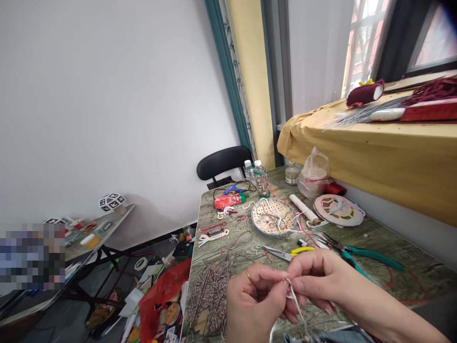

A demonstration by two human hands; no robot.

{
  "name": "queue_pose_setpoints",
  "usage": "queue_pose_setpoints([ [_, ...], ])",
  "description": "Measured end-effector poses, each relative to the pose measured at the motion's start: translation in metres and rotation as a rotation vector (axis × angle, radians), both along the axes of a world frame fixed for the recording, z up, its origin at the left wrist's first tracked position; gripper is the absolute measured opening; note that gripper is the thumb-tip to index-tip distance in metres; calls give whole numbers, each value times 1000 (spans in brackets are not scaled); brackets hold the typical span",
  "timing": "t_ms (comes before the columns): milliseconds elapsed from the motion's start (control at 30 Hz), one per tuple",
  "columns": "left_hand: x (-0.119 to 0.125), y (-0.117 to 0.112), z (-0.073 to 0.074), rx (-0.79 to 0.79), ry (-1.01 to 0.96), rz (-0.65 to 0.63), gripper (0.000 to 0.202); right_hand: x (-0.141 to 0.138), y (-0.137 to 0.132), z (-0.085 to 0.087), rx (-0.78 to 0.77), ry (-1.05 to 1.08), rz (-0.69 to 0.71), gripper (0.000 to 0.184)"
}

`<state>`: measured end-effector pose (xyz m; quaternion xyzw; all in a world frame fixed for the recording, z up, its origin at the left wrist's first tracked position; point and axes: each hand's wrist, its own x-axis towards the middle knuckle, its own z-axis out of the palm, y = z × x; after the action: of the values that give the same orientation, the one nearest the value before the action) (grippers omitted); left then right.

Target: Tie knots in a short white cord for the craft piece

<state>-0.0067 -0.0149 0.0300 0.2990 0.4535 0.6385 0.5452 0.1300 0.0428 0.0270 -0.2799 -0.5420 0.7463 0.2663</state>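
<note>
My left hand (255, 297) and my right hand (317, 276) meet above the near part of the table, fingertips touching. Between them they pinch a thin white cord (294, 299), whose tail hangs down toward my lap. A small loop of it shows at the fingertips; the rest there is hidden by my fingers. Just beyond lie scissors (282, 252) with yellow handles and pliers (357, 255) with green handles, partly covered by my right hand. Left of my left hand rests a skein of mottled brown yarn (209, 290).
Farther back on the table (243, 255) lie a round woven disc (273, 216) with cords, a white roll (303, 208), a red tube (228, 201) and plastic bottles (262, 181). A decorated round piece (339, 209) is at right. A yellow-draped ledge (357, 147) overhangs the right side.
</note>
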Motion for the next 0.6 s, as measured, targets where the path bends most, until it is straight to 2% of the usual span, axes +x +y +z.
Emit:
queue_pose_setpoints([
  [67, 0, 0, -1, 11, 4, 17, 10, -3, -1, -2, 52, -58, -31, 17],
  [133, 1, 1, -3, 16, 12, 37, 10, -6, -2, -2, 170, -141, -86, 14],
  [300, 2, 0, -2, -5, -8, 30, 11, -9, -1, 3, 648, -420, -224, 11],
  [367, 1, 0, -1, -13, -14, 29, 11, -6, 2, 5, 658, -424, -196, 14],
  [467, 1, 0, -1, -11, 3, 48, 12, 0, 5, 2, 433, -212, 37, 10],
  [500, 1, 0, -1, -10, 7, 49, 12, 1, 5, 1, 404, -175, 98, 8],
  [567, 1, 0, 0, -18, -1, 39, 12, 1, 5, -3, 479, -240, 132, 11],
  [600, 1, -1, 0, -28, -14, 29, 12, -1, 4, -4, 560, -330, 103, 10],
])
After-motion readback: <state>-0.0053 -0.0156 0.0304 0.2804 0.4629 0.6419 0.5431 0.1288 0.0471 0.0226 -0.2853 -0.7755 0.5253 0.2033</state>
